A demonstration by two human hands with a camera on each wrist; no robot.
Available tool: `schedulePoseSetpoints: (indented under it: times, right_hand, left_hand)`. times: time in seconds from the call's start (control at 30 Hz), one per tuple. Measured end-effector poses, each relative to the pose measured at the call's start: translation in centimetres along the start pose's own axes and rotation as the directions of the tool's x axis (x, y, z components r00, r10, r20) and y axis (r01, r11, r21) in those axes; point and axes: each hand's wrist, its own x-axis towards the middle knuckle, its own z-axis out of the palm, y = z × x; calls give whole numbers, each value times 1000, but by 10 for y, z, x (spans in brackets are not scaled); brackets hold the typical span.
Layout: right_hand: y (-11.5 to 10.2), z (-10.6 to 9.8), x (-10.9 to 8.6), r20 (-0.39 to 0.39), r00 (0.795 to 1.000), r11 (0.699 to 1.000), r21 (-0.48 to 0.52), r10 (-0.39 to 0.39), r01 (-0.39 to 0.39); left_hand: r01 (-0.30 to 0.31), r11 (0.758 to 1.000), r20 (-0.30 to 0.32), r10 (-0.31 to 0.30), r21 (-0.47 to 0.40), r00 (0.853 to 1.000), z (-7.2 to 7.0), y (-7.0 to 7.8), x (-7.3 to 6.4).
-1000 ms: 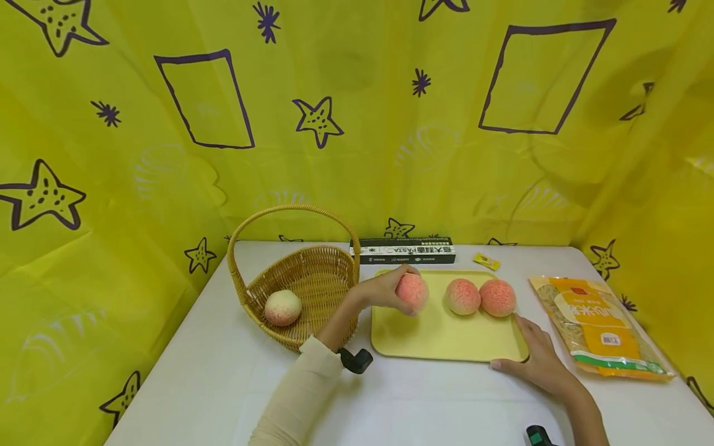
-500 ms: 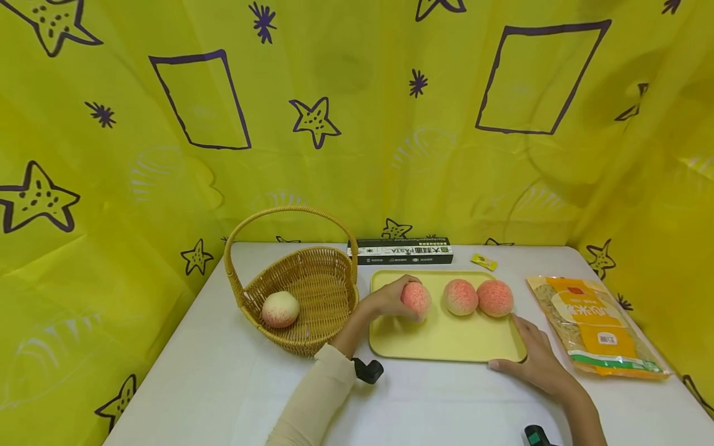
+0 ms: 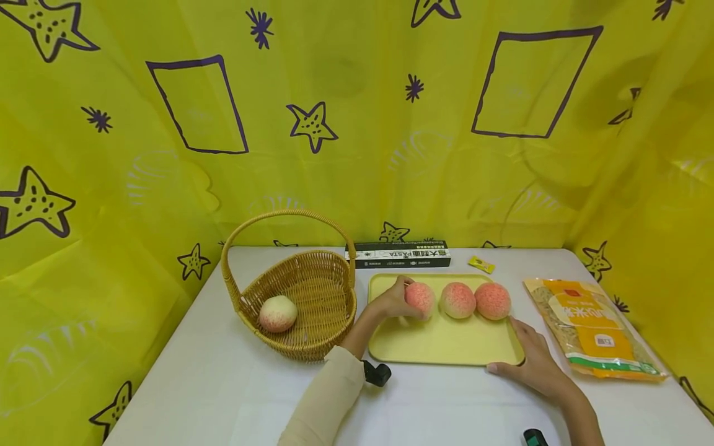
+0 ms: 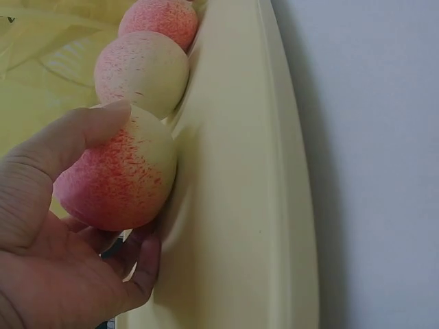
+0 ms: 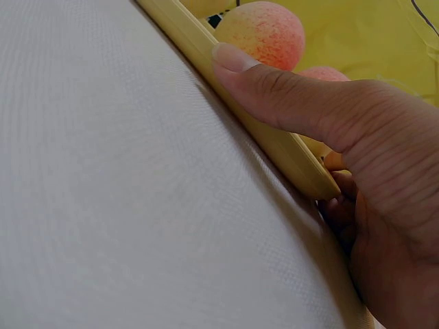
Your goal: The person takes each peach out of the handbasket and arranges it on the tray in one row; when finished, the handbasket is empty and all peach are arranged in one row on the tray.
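On a pale yellow tray [image 3: 452, 344] three pink-and-cream peaches stand in a row. My left hand [image 3: 395, 302] holds the leftmost peach [image 3: 422, 301], thumb on one side and fingers curled round the other; in the left wrist view this peach [image 4: 123, 178] appears to sit on the tray. Beside it are the middle peach [image 3: 458, 300] and the right peach [image 3: 493, 301], close together. My right hand [image 3: 535, 362] grips the tray's near right corner, its thumb at the front edge and fingers along the right side. Another peach [image 3: 277, 314] lies in a wicker basket [image 3: 318, 303].
Left of the tray stands the basket with its tall arched handle [image 3: 290, 212]. Behind the tray lie a black-and-white pasta box [image 3: 398, 254] and a small yellow packet [image 3: 481, 264]. An orange-and-clear bag of grain [image 3: 597, 328] is at the right. Yellow patterned cloth hangs behind.
My left hand has lowered its peach onto the tray, bringing it slightly right, nearer the other two. My right hand has stayed at the tray's corner.
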Motion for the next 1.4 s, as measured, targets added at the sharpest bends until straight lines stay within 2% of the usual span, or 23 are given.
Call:
schedulePoseSetpoints:
  times: [0.17, 0.4, 0.73, 1.17, 1.4]
  right_hand:
    - [-1, 1, -1, -3, 1000, 1000, -2, -4, 4]
    - [-1, 0, -1, -4, 1000, 1000, 5, -10, 10]
    - [-1, -1, 0, 2, 1000, 1000, -7, 2, -2]
    - [0, 0, 0, 8, 1000, 1000, 5, 10, -10]
    - [0, 0, 0, 11, 1000, 1000, -9, 13, -13]
  left_hand:
    - [3, 1000, 17, -3, -15, 1000, 3, -1, 3]
    - [-11, 999, 10, 11, -44, 1000, 8, 0, 6]
    - [-8, 996, 33, 11, -91, 999, 9, -5, 10]
    - [13, 998, 88, -7, -67, 996, 4, -7, 8]
    - [19, 997, 83, -13, -76, 996, 2, -7, 7]
